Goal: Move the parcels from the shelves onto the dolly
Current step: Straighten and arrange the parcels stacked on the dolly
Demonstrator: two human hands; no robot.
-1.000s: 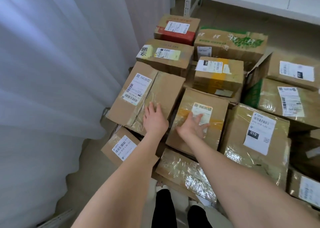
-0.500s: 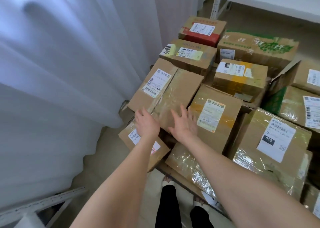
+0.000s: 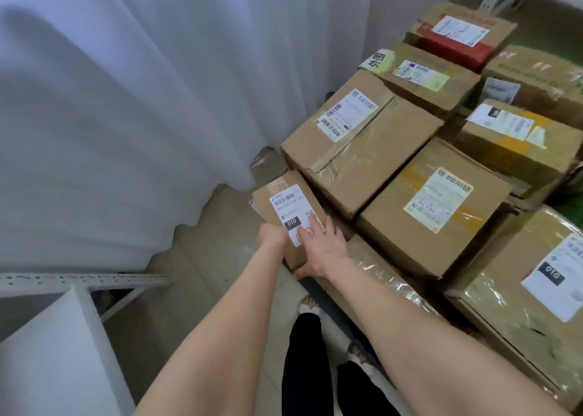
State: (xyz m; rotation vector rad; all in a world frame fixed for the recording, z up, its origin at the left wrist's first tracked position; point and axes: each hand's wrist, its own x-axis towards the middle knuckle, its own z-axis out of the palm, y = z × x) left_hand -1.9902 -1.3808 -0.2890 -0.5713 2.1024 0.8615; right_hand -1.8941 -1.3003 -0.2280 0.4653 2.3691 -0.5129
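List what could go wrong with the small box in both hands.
1. The small box sits tilted at the pile's edge; the right hand and left hand hold only its near end, so it may slip to the floor.
2. The large box beside it may shift if it leans on it.

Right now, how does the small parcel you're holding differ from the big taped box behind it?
The small parcel is far smaller than the big taped box and sits lower. The left hand and right hand hold the parcel; the box is untouched. Both are brown cardboard with white labels.
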